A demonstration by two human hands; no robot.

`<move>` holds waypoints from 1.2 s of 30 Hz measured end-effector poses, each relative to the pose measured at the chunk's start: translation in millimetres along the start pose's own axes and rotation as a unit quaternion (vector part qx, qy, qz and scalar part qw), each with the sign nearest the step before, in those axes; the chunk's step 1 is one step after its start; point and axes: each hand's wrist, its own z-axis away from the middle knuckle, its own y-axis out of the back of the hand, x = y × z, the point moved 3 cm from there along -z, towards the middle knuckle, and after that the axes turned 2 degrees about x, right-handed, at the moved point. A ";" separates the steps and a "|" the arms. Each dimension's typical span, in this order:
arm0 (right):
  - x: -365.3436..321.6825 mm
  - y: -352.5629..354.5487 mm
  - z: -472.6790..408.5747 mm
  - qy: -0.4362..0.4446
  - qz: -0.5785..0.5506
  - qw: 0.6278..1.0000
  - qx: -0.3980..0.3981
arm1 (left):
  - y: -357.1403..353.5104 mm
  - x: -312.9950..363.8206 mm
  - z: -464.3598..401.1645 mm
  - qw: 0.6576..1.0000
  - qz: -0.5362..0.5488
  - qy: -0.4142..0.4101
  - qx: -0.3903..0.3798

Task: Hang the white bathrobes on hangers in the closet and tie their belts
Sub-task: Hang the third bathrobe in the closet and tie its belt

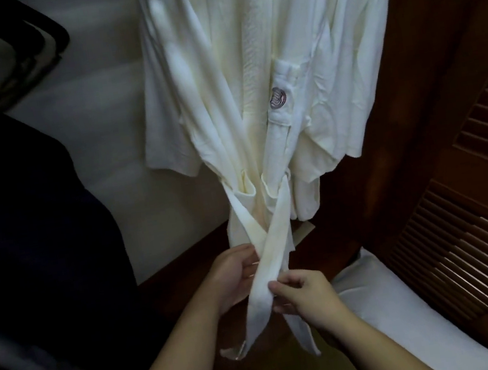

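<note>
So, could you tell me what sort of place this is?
Probably a hotel closet: a white robe with a logo hangs beside a louvred wooden door.

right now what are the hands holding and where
Both hold the bathrobe belt just below where its ends cross: left hand on one strip, right hand pinching the other.

The scene is dim and soft throughout; the white bathrobe catches the most light, blurring to a pale glow at its upper left; the left side sinks into near-black shadow; wide-angle bending curves the edges.
</note>
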 end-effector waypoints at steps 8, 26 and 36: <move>-50.5 2.5 -3.0 0.055 0.017 0.998 -0.027 | -19.8 47.3 21.7 0.986 -0.123 -0.112 -0.009; -30.5 25.7 -39.1 -0.156 -0.496 0.852 0.059 | -46.0 78.4 29.0 0.979 -0.146 -0.140 0.013; -106.5 76.1 -43.4 0.087 -0.255 0.870 0.413 | -59.5 78.4 29.4 0.965 -0.179 -0.162 0.107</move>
